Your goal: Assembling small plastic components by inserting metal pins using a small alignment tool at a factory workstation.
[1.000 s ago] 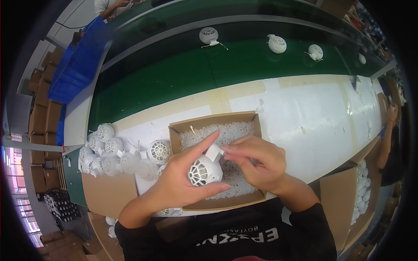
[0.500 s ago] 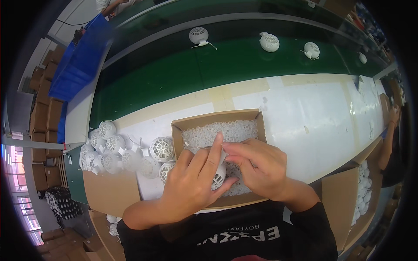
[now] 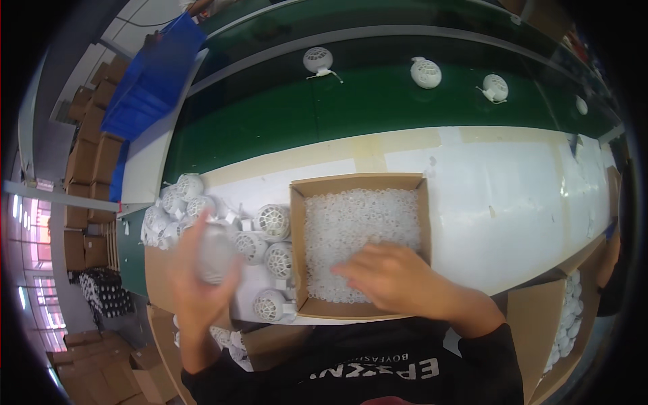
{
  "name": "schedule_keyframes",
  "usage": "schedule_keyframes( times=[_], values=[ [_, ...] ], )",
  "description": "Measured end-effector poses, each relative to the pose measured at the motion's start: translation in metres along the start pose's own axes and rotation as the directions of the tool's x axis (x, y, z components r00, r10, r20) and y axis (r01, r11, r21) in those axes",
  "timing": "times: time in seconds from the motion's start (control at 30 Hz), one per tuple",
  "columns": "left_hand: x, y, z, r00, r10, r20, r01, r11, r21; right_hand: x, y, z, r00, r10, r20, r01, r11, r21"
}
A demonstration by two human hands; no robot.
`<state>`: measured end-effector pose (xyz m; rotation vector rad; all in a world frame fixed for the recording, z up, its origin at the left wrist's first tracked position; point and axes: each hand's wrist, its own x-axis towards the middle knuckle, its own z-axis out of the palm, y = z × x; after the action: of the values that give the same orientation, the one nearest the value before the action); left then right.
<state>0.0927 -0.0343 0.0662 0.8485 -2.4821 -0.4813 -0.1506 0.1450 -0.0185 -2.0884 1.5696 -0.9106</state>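
Note:
My left hand (image 3: 196,287), smeared by motion, is left of the cardboard box with a blurred white slotted ball (image 3: 217,253) between thumb and fingers. Over the open cardboard box (image 3: 426,233) is my right hand (image 3: 388,273), its fingers curled together just above the small clear plastic rings (image 3: 358,223) inside. Whether a ring is in those fingertips is hidden. More white balls with grille-like openings (image 3: 273,223) are piled on the white table, left of the box. One of them (image 3: 268,305) lies near the table's front edge.
Beyond the white tabletop (image 3: 499,196) runs a green conveyor belt (image 3: 270,121) carrying several white balls (image 3: 426,72). A blue bin (image 3: 152,81) is at the far left. An open carton of white balls (image 3: 570,317) is at the lower right, near another person's arm (image 3: 609,263).
My hands were together over the box, around a white ball. The left has moved left with a ball; the right has lowered slightly over the rings. The view has shifted a little.

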Motion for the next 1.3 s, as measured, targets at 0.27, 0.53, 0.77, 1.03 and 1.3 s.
schedule_keyframes(
  times=[0.27,0.53,0.77,1.03,1.3],
  values=[
    [-0.166,-0.048,-0.085,0.751,-0.593,-0.293,0.659,0.639,0.396,0.001,-0.01,0.003,0.964,-0.046,0.26,0.045,0.999,0.01],
    [-0.155,-0.037,-0.056,0.886,-0.455,-0.09,0.451,0.797,0.402,0.012,-0.015,0.007,0.982,-0.019,0.19,0.01,0.999,0.048],
    [-0.088,-0.008,0.018,0.866,0.069,0.495,-0.127,0.988,0.084,0.007,-0.019,0.009,0.997,0.056,0.06,-0.059,0.997,0.055],
    [-0.083,-0.001,0.018,0.84,0.028,0.542,-0.044,0.999,0.016,0.007,-0.018,-0.01,0.995,0.089,-0.052,-0.088,0.996,0.026],
    [-0.047,-0.029,-0.009,0.886,-0.044,0.461,0.449,0.325,-0.832,0.002,-0.017,-0.005,0.969,0.103,-0.223,-0.069,0.985,0.157]
  ],
)
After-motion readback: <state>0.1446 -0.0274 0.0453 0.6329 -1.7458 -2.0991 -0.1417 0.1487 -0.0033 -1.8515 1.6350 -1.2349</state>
